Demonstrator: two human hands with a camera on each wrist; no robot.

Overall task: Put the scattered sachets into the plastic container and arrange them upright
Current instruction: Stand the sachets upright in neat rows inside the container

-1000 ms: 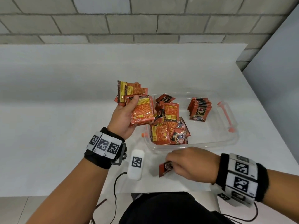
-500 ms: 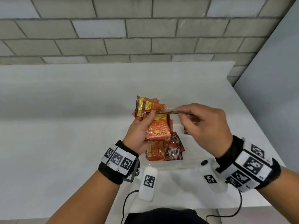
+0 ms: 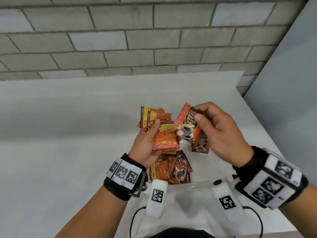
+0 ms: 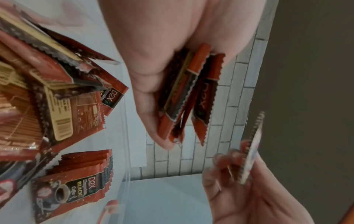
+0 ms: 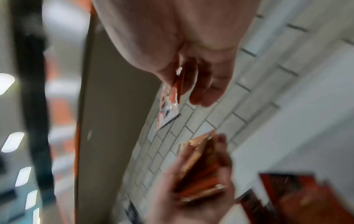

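In the head view the left hand [image 3: 147, 145] gripped a fanned bundle of sachets [image 3: 159, 131], thumb clamped across the top one, while the right hand [image 3: 221, 133] pinched a single sachet [image 3: 187, 124] by its upper corner, its free edge just beside the left thumb; below both sets of fingers a loose heap of sachets [image 3: 169, 170] lay in the plastic container [image 3: 192, 185], and an upright row [image 3: 200, 145] stood under the right fingers. The left wrist view showed the bundle's edges splayed unevenly past the fingertips [image 4: 164, 144], so a looser squeeze to admit the new sachet would likely let the outer ones slide out. In the blurred right wrist view the corner pinch looked shallow; the dangling sachet could twist or catch on the bundle and fall flat onto the heap.
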